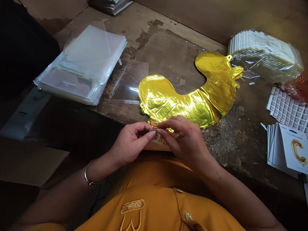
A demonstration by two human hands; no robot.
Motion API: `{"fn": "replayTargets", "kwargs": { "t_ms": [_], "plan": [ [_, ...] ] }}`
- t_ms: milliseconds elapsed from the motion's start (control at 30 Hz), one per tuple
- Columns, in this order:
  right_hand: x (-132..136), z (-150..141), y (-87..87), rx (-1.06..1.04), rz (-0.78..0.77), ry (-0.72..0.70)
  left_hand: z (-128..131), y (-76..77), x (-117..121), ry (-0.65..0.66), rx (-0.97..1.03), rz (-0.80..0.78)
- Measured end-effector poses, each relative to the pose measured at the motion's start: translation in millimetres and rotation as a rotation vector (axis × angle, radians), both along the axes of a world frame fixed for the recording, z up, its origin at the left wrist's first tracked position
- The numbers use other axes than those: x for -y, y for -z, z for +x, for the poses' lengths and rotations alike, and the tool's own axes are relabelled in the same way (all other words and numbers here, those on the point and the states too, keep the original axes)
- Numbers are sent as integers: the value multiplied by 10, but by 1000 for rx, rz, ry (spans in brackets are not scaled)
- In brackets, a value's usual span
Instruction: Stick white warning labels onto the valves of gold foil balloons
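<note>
A flat gold foil letter C balloon (190,109) lies on the worktable, its near edge just beyond my hands. My left hand (131,141) is closed, thumb and forefinger pinching the end of a small printed label strip (160,140). The fingers of my right hand (186,136) close on the same strip from the other side, so both sets of fingertips nearly touch. Small printed marks show on the strip between them. A crumpled bit of gold foil (170,130) peeks out by my right fingers; what it belongs to is partly hidden.
Clear plastic sleeves (84,64) are stacked at the left, with a single clear sleeve (131,80) beside them. At the right are a plastic-wrapped bundle of white items (263,53), sticker sheets (288,107) and folded cards picturing a gold C (287,149). The worktable's front edge (113,118) runs before me.
</note>
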State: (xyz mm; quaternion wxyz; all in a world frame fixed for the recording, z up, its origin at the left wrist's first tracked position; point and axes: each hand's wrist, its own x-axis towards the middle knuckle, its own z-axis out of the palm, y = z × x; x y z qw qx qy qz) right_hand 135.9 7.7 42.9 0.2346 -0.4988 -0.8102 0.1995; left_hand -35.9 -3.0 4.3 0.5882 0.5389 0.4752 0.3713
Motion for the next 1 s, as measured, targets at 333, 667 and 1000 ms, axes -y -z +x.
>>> {"fn": "replayTargets", "kwargs": {
  "t_ms": [333,667,1000],
  "plan": [
    [63,-21,30,114,225,-42,-38,92,15,10,-7,60],
    [84,4,156,120,438,-36,-43,74,13,-1,142,-119],
    [68,-43,115,163,369,-50,-31,92,19,-1,140,-124]
  ]
}}
